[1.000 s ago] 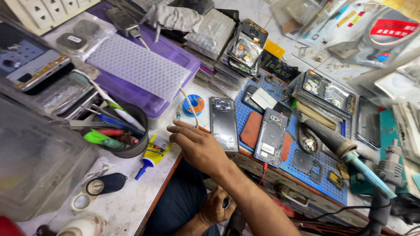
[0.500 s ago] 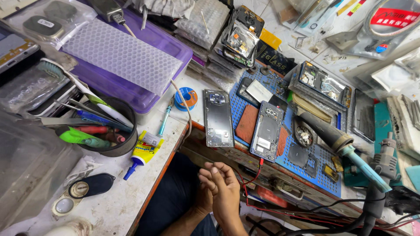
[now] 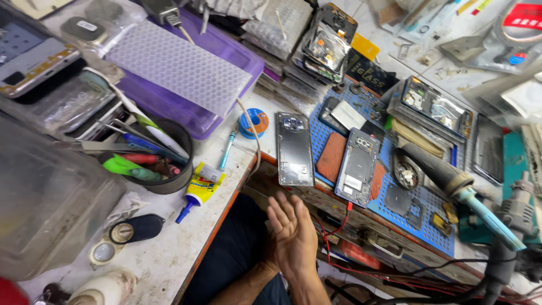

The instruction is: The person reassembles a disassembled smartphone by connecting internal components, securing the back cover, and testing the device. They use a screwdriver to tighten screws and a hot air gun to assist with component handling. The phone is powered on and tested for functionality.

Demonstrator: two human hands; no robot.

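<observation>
My right hand (image 3: 298,240) and my left hand (image 3: 272,255) are pressed palm to palm below the bench's front edge, over my dark trousers. Their fingers are stretched out and hold nothing. The left hand is mostly hidden behind the right. Just above the fingertips a grey phone back frame (image 3: 294,148) lies flat at the bench edge. To its right an opened phone (image 3: 357,168) rests on a blue perforated work mat (image 3: 429,210). Neither hand touches them.
A yellow glue bottle (image 3: 200,188) and a black cup of tools (image 3: 169,161) stand to the left. Behind them is a purple box (image 3: 226,113) under a white honeycomb sheet (image 3: 175,68). A heat tool with a teal tip (image 3: 451,181) lies at the right. Red wires (image 3: 333,226) hang under the bench.
My right hand left the bench top beside the grey phone frame and dropped below the edge, meeting my left hand. The two hands have since risen slightly and flattened together.
</observation>
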